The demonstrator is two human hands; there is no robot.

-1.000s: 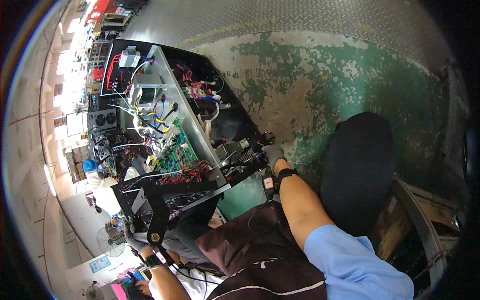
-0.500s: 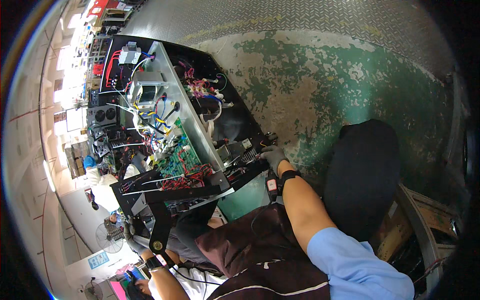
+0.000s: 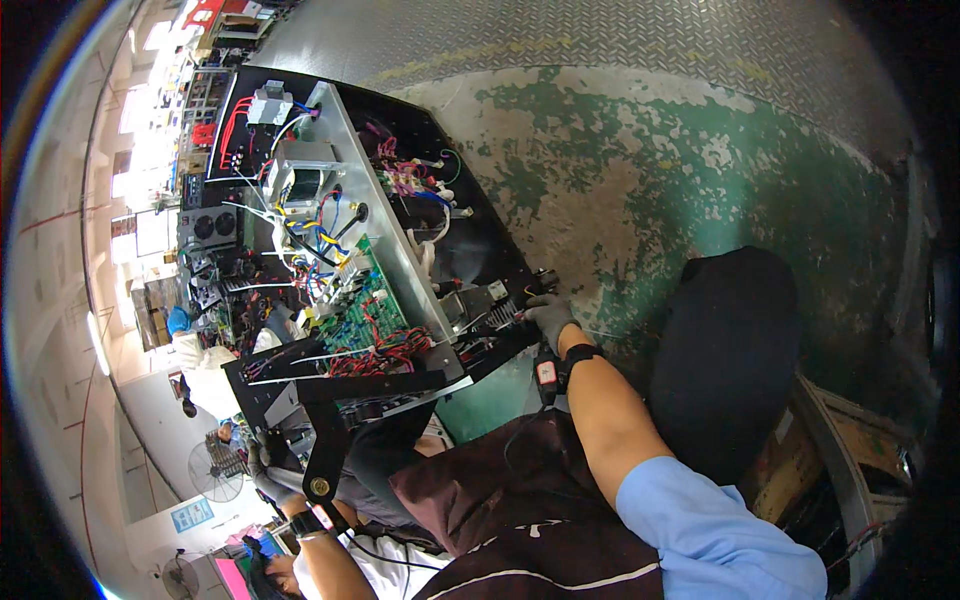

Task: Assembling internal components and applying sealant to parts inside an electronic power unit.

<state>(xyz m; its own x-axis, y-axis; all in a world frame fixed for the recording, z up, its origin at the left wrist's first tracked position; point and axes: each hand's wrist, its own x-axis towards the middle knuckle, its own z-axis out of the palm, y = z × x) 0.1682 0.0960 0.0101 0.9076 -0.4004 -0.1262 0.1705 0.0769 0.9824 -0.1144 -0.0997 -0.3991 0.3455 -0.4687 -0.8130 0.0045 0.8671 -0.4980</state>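
Worn green workshop floor (image 3: 640,190) spreads beneath an open black electronics chassis (image 3: 330,300) tipped on its side, green circuit board (image 3: 365,305) and wiring facing me. I see my gloved right hand (image 3: 549,318) closed around its right edge and my left hand (image 3: 272,484) clamped on the lower left corner, apparently steadying it.

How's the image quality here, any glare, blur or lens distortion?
Head view: strong fisheye bending with a dark rim; bright windows blow out at upper left; the green circuit board and gloved right hand look sharp; the left hand sits dimmer near the lower edge.
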